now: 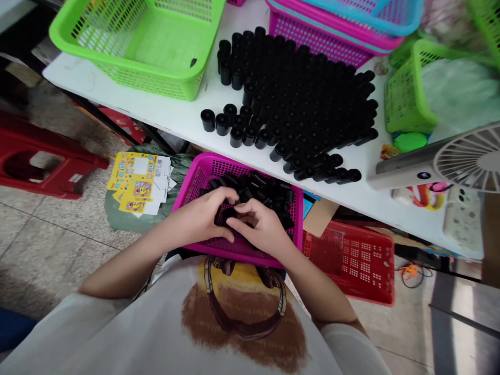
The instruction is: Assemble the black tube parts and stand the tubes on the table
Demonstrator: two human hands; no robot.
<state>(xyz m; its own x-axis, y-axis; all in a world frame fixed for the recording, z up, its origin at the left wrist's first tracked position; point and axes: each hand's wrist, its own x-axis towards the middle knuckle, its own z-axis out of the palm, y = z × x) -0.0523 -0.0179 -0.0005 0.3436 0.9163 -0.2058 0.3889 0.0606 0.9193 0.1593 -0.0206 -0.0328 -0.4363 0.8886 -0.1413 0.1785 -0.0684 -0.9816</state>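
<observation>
My left hand (219, 211) and my right hand (258, 224) meet over a magenta basket (182, 190). Their fingers curl toward each other around a small black plastic cylinder (228, 213), partly hidden by the fingers. Below and behind them, the basket holds many loose black cylinders (269, 190), lying at all angles. On the white table just beyond, a dense group of similar black cylinders (289, 99) stands mostly upright, with a few tipped over along the right side.
A green basket (164, 78) and stacked magenta and blue baskets (312, 34) stand at the back of the white table (128, 99). At right are a handheld fan (406, 166) and another green basket (406, 99). Beside my legs are yellow cards (135, 182), a red crate (363, 260) and a red stool (47, 161).
</observation>
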